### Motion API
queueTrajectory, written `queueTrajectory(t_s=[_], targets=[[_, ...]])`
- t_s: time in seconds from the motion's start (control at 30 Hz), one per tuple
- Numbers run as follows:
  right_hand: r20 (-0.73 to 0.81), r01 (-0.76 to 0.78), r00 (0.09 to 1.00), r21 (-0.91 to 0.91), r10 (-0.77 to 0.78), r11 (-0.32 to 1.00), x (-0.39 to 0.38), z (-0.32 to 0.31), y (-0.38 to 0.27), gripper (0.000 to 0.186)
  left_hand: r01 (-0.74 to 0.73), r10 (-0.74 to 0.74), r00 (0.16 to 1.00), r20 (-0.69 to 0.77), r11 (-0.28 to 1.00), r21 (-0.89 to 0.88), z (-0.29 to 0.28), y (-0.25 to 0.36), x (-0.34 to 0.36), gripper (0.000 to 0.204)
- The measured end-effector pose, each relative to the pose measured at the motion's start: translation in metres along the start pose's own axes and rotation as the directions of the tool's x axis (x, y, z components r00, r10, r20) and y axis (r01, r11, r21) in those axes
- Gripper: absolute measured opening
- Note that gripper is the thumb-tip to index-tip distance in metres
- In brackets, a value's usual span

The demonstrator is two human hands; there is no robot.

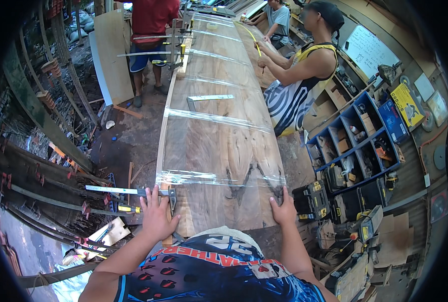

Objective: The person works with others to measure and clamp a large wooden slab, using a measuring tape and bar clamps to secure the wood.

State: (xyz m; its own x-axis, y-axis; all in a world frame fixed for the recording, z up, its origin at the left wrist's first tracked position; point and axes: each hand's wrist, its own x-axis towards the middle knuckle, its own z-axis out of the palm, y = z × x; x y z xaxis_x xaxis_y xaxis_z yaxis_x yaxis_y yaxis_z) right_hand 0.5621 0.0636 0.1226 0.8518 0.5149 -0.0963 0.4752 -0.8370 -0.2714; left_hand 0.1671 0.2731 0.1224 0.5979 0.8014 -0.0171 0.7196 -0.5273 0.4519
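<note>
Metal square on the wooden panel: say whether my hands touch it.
No, the square lies well beyond the left hand and right hand along the panel.

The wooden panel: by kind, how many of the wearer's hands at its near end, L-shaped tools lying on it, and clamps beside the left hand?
Hands: 2 (left hand, right hand)
L-shaped tool: 1
Clamp beside the left hand: 1
Total: 4

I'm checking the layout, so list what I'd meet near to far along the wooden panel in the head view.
Along the wooden panel: left hand and right hand, roughly level → nearest clear band → second clear band → metal square → pale round roll.
</note>
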Motion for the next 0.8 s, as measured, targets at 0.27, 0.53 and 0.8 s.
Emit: queueTrajectory(t_s=[0.27,0.53,0.8], targets=[[0.014,-0.001,1.0,-0.007,0.001,1.0,-0.0009,-0.0028,-0.0023,0.086,0.001,-0.001,1.0,0.002,1.0,0.009,-0.0006,0.0003,-0.0002,0.069],[0.027,-0.011,1.0,-0.01,0.011,1.0,-0.0005,-0.0033,-0.0022,0.087,-0.007,0.007,1.0,-0.005,1.0,0.015,0.0019,-0.0015,-0.0002,0.07],[0.021,-0.002,1.0,-0.013,0.002,1.0,0.0,-0.0019,-0.0008,0.087,0.0,0.0,1.0,-0.002,1.0,0.009,0.0012,-0.0009,-0.0005,0.07]])
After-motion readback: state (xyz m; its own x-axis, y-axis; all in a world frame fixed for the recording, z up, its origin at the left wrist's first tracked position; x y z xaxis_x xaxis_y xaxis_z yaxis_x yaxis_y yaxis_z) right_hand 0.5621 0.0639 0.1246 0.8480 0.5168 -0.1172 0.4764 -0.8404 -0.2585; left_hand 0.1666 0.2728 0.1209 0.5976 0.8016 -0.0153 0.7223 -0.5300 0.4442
